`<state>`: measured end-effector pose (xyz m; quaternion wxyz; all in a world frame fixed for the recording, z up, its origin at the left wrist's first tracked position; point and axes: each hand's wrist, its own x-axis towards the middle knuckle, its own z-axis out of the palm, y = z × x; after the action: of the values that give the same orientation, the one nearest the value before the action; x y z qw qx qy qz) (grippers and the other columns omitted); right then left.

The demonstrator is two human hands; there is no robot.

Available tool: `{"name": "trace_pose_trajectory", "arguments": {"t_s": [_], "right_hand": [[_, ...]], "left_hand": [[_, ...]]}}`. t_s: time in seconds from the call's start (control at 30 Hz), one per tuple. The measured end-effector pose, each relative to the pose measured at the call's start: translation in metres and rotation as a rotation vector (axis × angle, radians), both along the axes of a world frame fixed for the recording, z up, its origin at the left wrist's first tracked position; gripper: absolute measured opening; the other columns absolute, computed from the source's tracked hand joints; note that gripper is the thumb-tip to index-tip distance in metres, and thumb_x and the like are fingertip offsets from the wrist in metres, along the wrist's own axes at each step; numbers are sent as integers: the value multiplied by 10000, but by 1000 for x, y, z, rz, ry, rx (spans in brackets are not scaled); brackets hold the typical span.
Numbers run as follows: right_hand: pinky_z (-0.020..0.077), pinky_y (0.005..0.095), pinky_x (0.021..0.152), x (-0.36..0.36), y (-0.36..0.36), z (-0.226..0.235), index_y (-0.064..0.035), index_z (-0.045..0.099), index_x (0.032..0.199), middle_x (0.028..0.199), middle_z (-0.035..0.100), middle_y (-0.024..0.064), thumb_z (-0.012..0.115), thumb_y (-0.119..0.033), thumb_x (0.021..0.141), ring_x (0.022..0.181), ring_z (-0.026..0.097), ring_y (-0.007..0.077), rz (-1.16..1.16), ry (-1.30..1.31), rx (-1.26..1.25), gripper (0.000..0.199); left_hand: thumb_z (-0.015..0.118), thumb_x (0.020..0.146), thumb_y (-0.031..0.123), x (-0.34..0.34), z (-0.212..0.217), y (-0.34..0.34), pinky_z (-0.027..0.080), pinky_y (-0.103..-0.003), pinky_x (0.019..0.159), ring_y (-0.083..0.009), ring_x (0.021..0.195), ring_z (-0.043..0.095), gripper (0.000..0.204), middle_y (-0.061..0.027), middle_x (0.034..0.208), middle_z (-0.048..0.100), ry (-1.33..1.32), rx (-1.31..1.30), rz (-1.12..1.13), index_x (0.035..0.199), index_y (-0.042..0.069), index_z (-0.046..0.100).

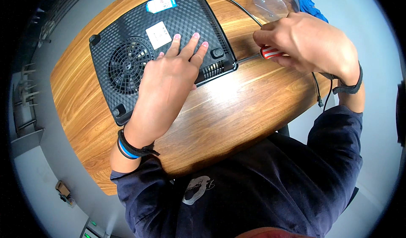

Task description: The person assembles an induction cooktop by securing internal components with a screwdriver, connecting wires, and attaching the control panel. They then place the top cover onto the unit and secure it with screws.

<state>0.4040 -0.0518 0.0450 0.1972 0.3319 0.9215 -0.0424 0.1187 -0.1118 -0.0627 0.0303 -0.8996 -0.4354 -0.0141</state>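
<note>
An induction cooktop lies upside down on the table, its black textured base, round fan grille and stubby feet facing up. My left hand rests flat on that base, fingers spread, beside a white label. In my right hand is a screwdriver with a red and white striped handle, my fingers wrapped round it. Its shaft points left, and the tip meets the cooktop's near right corner at the side seam. Whether the tip is inside the seam is too small to tell.
A black power cord curves from the cooktop's far side toward my right hand. Beyond that hand are a clear plastic container and a blue cloth-like item. Another cable hangs over the right edge of the wooden table.
</note>
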Motion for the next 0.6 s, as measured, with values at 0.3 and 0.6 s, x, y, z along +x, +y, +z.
{"name": "trace_pose_trajectory", "arguments": {"t_s": [0.3,0.6], "right_hand": [[639,438,862,-6,-10,8,-58,680,1178,1049,792,129,896,-104,834,1013,803,342,134,60,73,409],[658,342,844,-19,-19,11,-64,790,1160,1055,805,58,786,-109,930,1001,819,251,357,26,315,234]], "left_hand": [[939,791,250,2,-1,0,674,-381,972,-315,1501,608,936,-64,1702,565,9,0,12,1645,150,569],[936,805,262,5,0,-1,671,-379,979,-314,1491,617,914,-70,1704,562,53,14,5,1635,140,573]]}}
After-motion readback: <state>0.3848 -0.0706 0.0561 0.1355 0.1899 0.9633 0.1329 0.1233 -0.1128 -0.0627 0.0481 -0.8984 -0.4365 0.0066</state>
